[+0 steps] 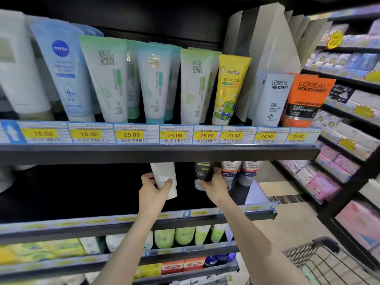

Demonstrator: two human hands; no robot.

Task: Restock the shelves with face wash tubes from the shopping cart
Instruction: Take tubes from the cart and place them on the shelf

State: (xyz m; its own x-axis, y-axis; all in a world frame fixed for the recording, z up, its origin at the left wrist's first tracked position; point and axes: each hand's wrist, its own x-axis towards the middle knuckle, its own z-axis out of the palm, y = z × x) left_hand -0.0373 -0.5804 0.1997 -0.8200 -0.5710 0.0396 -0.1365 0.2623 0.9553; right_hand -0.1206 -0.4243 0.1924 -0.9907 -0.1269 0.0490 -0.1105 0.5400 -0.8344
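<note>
Smooth plastic tubes with a soft satin sheen: a white tube (164, 177) and a dark tube (202, 173). The shelf edge (160, 154) looks like matt black painted metal, fronted by glossy paper price labels (131, 135). At 5 o'clock, a black wire-mesh shopping cart (320, 262).

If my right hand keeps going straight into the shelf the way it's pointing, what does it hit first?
Probably nothing but dark shelf space behind the black tube that the right hand holds; the grey tubes stand just to its right. Depth there is unclear.
</note>
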